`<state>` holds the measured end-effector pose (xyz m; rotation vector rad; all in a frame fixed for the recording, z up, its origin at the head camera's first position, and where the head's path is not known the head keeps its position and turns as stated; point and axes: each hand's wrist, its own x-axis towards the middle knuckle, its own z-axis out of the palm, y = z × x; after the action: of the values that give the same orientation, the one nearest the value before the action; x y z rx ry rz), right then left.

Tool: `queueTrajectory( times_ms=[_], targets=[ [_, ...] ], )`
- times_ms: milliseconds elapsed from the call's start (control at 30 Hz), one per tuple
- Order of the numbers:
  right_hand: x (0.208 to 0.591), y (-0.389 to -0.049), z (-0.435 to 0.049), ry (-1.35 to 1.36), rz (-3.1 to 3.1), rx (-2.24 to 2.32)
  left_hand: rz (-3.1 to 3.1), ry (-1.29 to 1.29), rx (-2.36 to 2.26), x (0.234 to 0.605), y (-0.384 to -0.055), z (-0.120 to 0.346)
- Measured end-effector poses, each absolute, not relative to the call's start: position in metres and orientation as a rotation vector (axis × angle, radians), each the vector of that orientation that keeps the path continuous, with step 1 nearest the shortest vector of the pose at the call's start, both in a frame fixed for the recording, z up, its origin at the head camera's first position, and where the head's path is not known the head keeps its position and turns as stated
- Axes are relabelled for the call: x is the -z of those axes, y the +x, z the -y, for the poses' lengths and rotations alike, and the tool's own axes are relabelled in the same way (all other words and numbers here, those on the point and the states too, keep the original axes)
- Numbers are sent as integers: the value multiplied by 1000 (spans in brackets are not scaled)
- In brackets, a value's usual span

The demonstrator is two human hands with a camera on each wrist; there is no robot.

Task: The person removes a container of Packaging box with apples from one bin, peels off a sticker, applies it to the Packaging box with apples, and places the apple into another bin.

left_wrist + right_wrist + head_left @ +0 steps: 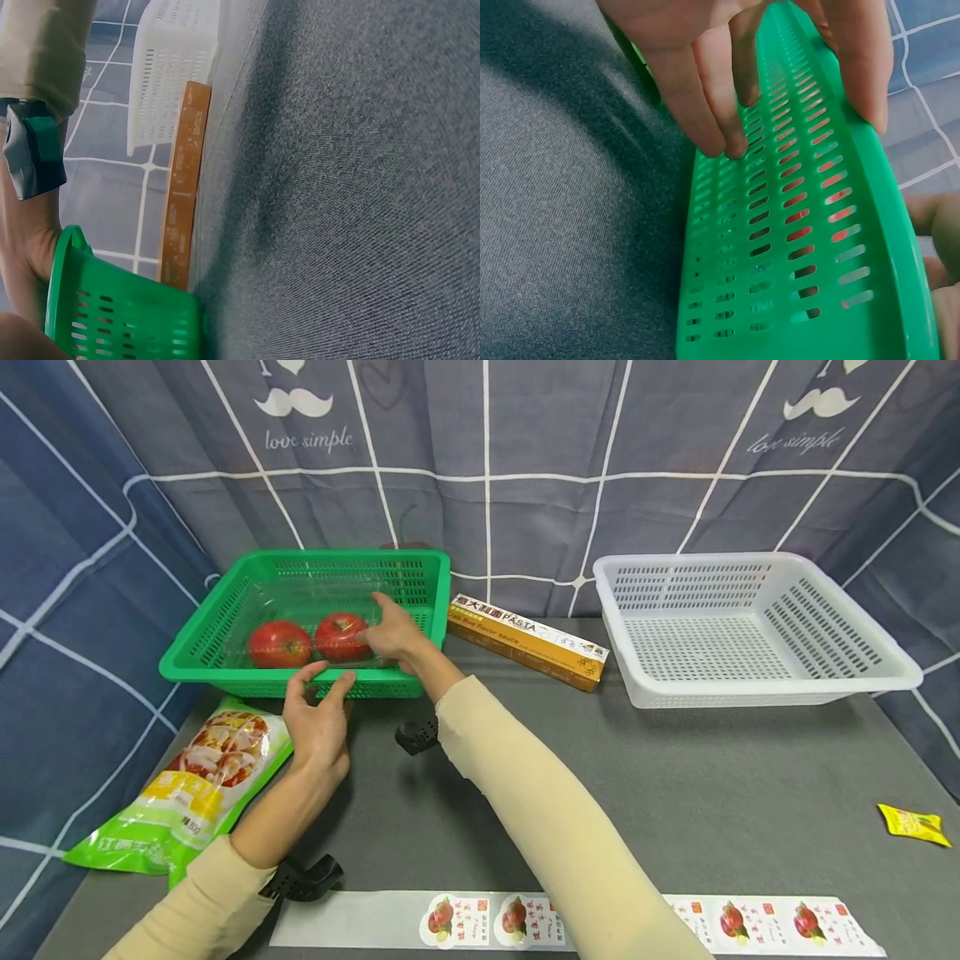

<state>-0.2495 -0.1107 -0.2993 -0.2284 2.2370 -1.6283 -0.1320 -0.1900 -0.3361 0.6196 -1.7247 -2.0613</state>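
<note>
In the head view, two red apples (279,644) lie side by side under clear plastic packaging (315,595) in a green perforated basket (180,652). My right hand (397,631) reaches over the right part of the basket. Its thumb is at the right apple and its index finger is stretched out; the lower fingers are partly hidden. At the front wall is my left hand (318,727), fingertips at the rim. The right wrist view shows the left hand's fingers (705,112) fairly straight along the outside of that wall, with one digit on the rim.
A brown pasta box (528,643) lies right of the green basket, beside a white perforated basket (757,689). A green food bag (210,777) lies at the left. The front edge holds a label strip (360,918); a small yellow packet (913,825) lies far right.
</note>
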Motion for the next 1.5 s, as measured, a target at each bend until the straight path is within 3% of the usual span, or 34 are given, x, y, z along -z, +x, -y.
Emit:
queueTrajectory(
  times_ms=[633, 1500],
  targets=[
    [298, -247, 105, -237, -2050, 1702, 1716, 632, 2067, 336, -131, 189],
    [299, -242, 103, -394, -2284, 1772, 1758, 635, 2004, 338, -130, 190]
  ],
)
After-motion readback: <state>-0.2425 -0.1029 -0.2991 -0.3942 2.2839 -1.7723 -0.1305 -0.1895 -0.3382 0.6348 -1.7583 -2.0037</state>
